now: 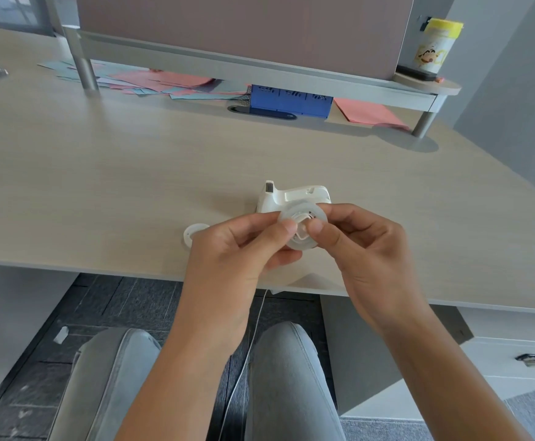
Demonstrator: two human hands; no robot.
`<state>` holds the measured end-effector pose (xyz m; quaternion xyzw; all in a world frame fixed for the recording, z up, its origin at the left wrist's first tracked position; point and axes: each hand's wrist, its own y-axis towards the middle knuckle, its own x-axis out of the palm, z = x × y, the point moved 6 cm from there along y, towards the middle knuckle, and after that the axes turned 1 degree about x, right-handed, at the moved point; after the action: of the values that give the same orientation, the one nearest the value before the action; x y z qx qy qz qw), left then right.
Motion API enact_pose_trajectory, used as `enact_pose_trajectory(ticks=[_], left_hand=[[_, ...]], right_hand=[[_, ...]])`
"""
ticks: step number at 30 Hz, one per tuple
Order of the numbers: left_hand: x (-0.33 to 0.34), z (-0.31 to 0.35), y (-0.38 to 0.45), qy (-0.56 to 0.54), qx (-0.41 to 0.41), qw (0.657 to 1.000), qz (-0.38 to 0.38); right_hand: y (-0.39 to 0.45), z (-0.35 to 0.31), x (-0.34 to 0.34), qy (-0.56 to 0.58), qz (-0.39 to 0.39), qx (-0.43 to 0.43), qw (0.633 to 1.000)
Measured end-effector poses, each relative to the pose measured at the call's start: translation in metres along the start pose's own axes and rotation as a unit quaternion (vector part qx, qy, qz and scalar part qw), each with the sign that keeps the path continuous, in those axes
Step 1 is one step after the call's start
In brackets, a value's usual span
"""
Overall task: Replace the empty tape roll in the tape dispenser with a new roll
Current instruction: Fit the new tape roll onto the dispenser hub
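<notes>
A clear new tape roll (302, 218) with a white hub in its middle is held above the desk's front edge. My left hand (237, 249) pinches its left side and my right hand (364, 246) pinches its right side, both thumbs on its face. Just behind the roll the white tape dispenser (295, 196) stands on the desk, partly hidden by the roll. A white empty tape core (193, 233) lies flat on the desk left of my left hand, its near part hidden by the fingers.
The light wood desk (116, 186) carries a raised shelf (260, 71) at the back with pink and blue paper sheets (164, 82) and a blue box (290, 100) under it. A yellow-lidded container (436, 46) stands at the far right. A thin white cord (250, 348) hangs between my knees.
</notes>
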<state>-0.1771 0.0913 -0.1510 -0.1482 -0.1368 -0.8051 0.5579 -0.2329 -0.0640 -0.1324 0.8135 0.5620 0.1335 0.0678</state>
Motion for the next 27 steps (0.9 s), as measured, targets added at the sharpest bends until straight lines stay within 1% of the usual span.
enact_pose_trajectory(ticks=[5,15,19,27], left_hand=[[0.0033,0.0026,-0.0016,-0.025,-0.013,0.999,-0.023],[0.0040,-0.0026,-0.0017,-0.042,-0.037,0.998,-0.029],[0.0037,-0.0034,-0.0021,-0.040,-0.030,0.999,-0.012],[0.0041,-0.0023,-0.0030,0.014,0.001,1.000,0.016]], right_hand=[[0.0009,0.0023,-0.0003,0.027,-0.020,0.015,0.999],[0.0011,0.0079,0.0011,0.063,-0.052,0.048,0.995],[0.0017,0.0093,-0.0009,0.059,-0.046,0.046,0.996],[0.0016,0.0063,-0.0055,0.023,-0.017,0.021,0.999]])
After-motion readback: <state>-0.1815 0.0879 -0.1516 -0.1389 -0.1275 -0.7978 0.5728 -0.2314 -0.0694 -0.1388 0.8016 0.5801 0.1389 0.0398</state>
